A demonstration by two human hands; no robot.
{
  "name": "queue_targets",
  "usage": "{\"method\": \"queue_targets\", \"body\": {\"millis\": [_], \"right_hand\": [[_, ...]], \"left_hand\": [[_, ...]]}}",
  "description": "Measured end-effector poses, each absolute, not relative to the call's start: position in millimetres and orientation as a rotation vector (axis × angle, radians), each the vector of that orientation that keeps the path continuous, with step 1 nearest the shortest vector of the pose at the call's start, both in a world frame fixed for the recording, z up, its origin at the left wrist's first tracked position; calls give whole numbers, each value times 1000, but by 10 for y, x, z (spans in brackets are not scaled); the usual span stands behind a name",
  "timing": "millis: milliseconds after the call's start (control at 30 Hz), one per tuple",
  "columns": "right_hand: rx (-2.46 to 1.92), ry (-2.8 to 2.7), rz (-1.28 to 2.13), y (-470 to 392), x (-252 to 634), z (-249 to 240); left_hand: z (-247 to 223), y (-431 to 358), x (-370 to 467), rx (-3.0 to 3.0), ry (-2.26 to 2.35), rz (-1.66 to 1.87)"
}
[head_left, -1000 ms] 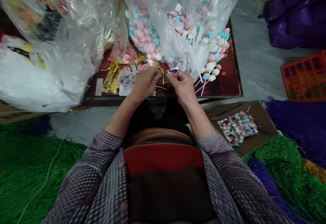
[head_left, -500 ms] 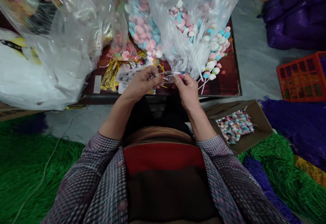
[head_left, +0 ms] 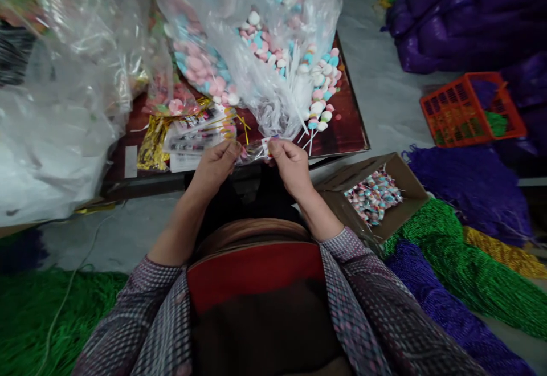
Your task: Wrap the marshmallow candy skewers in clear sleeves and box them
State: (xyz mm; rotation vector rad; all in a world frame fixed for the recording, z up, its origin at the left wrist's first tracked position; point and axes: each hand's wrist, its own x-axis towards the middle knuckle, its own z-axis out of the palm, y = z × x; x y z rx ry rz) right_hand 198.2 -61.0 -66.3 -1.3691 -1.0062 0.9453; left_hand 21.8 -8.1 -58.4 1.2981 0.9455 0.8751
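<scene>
A small clear wrapper [head_left: 253,152] is stretched between my two hands near the table's front edge. My left hand [head_left: 217,162] pinches its left end, and my right hand [head_left: 288,162] pinches the right end, where a printed patch shows. Just behind my left hand lie flat printed clear bags [head_left: 196,134] and a bundle of gold twist ties [head_left: 152,145]. Beyond my right hand, candy skewers [head_left: 322,94] in pink, white and blue lie beside a clear bag of white sticks [head_left: 294,91]. What is inside the wrapper is hard to make out.
Large clear bags of candies [head_left: 199,60] cover the back of the dark red table [head_left: 348,125]. A big white bag [head_left: 47,154] fills its left side. At the right stand a cardboard box [head_left: 410,188] of wrapped candies and an orange crate [head_left: 453,111]. Green and purple strands lie on the floor.
The view has shifted, so the table and bags appear farther left. Both hands have come lower in the view, nearer the table's edge, still holding the wrapper between them.
</scene>
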Motion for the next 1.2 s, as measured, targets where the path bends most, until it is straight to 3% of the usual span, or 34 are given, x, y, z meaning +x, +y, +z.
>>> {"method": "queue_targets", "body": {"millis": [367,533,767,1200], "right_hand": [[-1481,-1060,906,-819,2313,-523],[-1977,-1113,340,-782,2849,-623],[-2464,-1257,330,-694,2877,-687],[-1722,-777,568,-953,3225,-840]], "left_hand": [[-678,-186,219,1291,995,977],[-700,-194,228,1216,988,1038],[-645,-194,252,1134,958,1074],[-752,-112,215,963,704,1140]]}}
